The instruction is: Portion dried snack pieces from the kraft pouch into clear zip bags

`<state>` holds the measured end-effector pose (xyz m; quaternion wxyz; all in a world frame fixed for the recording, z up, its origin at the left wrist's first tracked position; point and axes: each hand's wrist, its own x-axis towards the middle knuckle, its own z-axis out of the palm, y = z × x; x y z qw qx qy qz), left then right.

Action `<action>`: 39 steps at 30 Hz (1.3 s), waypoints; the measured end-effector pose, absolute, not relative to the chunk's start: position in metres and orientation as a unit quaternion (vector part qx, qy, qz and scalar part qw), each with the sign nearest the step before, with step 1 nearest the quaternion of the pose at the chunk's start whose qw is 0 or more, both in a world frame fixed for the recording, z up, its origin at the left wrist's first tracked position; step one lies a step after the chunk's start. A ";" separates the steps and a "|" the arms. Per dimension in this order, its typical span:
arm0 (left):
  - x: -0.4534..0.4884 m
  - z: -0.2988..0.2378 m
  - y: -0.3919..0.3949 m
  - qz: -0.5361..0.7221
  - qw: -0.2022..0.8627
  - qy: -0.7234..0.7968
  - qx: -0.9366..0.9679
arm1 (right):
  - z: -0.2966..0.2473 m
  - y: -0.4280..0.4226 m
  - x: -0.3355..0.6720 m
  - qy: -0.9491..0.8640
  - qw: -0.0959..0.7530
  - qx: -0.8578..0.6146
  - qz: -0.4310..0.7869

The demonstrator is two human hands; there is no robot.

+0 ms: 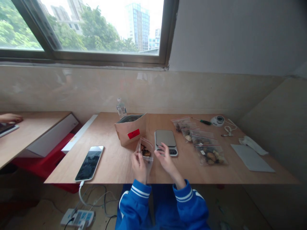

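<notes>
one left grip (139,166) pinching bag (146,150); right grip (166,160) parted

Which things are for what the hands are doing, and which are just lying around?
Probably for the job:
- small zip bag, in the left hand
- scale, near the right hand
- brown pouch
- other filled bags

Probably just lying around:
- phone
- bottle
- screwdriver
</notes>
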<state>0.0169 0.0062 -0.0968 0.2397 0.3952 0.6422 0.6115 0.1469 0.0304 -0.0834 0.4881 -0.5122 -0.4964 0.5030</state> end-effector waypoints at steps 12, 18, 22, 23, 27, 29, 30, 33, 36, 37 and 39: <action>0.012 -0.110 0.010 0.654 0.277 0.586 0.390 | -0.081 0.023 0.145 -0.552 0.515 -0.442 0.485; -0.010 -0.118 0.027 0.636 0.434 0.538 0.343 | -0.096 0.019 0.155 -0.506 0.558 -0.459 0.471; -0.001 -0.099 0.023 0.637 0.429 0.496 0.405 | -0.096 0.015 0.158 -0.513 0.558 -0.458 0.464; 0.003 -0.095 0.021 0.633 0.422 0.487 0.428 | -0.096 0.015 0.160 -0.512 0.563 -0.462 0.456; 0.011 -0.094 0.020 0.636 0.400 0.482 0.452 | -0.101 0.022 0.174 -0.502 0.582 -0.490 0.412; 0.009 -0.104 0.027 0.649 0.398 0.496 0.418 | -0.109 0.028 0.181 -0.512 0.571 -0.491 0.413; 0.008 -0.110 0.031 0.651 0.405 0.498 0.405 | -0.113 0.031 0.183 -0.521 0.563 -0.491 0.413; 0.005 -0.122 0.042 0.655 0.434 0.493 0.373 | -0.127 0.037 0.185 -0.547 0.546 -0.512 0.375; 0.004 -0.126 0.047 0.658 0.452 0.489 0.351 | -0.139 0.040 0.183 -0.551 0.544 -0.540 0.330; 0.004 -0.126 0.047 0.658 0.454 0.491 0.346 | -0.141 0.040 0.182 -0.546 0.549 -0.547 0.319; 0.004 -0.127 0.047 0.658 0.457 0.497 0.333 | -0.145 0.040 0.181 -0.528 0.565 -0.554 0.309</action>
